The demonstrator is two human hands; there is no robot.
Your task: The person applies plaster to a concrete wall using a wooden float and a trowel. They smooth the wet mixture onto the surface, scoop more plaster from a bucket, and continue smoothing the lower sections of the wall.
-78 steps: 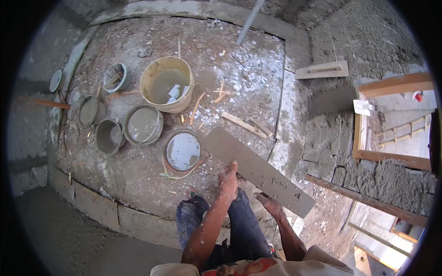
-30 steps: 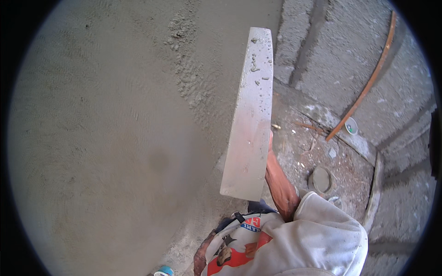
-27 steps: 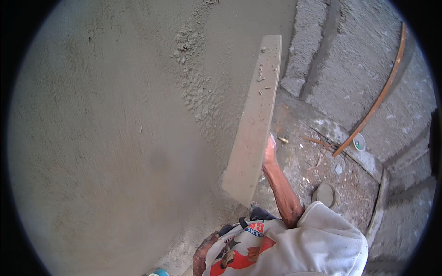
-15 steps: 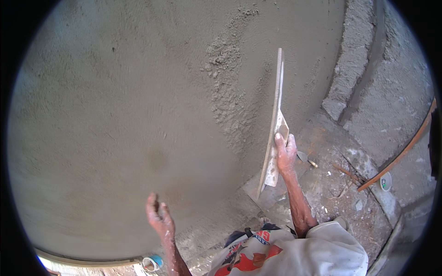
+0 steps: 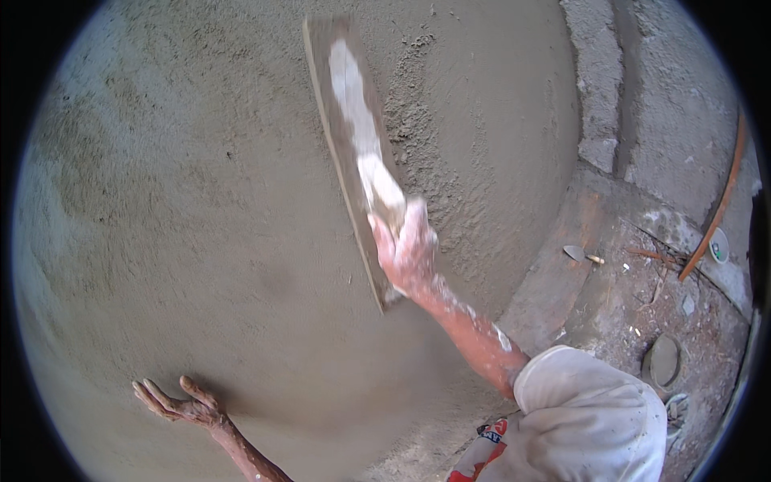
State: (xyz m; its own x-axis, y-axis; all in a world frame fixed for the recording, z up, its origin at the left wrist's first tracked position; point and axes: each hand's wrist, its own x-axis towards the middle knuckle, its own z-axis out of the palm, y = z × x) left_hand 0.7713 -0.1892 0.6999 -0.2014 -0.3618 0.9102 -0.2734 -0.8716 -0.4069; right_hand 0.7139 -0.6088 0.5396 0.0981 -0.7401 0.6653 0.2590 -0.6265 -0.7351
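A long wooden plastering float (image 5: 350, 104) lies along the wet grey plaster (image 5: 241, 217), its white-smeared back toward me. My right hand (image 5: 408, 247) is closed round its handle, and mortar spots the hand and forearm. To the right of the float runs a rough, crumbly band of mortar (image 5: 414, 132). At the lower left, my left hand (image 5: 186, 406) is empty with its fingers spread, close to the plastered surface. Whether it touches the plaster I cannot tell.
On the debris-strewn ground at right lie a small trowel (image 5: 575, 253) and a curved brown strip (image 5: 728, 193). A white container (image 5: 719, 246) stands beside the strip. Nearer to me is a mortar-grey bucket (image 5: 665, 360). A groove (image 5: 626, 88) runs down the rough surface at upper right.
My right hand has moved the float left and up, turning its back into view. My left hand has shifted left and down, and its fingers have spread. The view has shifted too.
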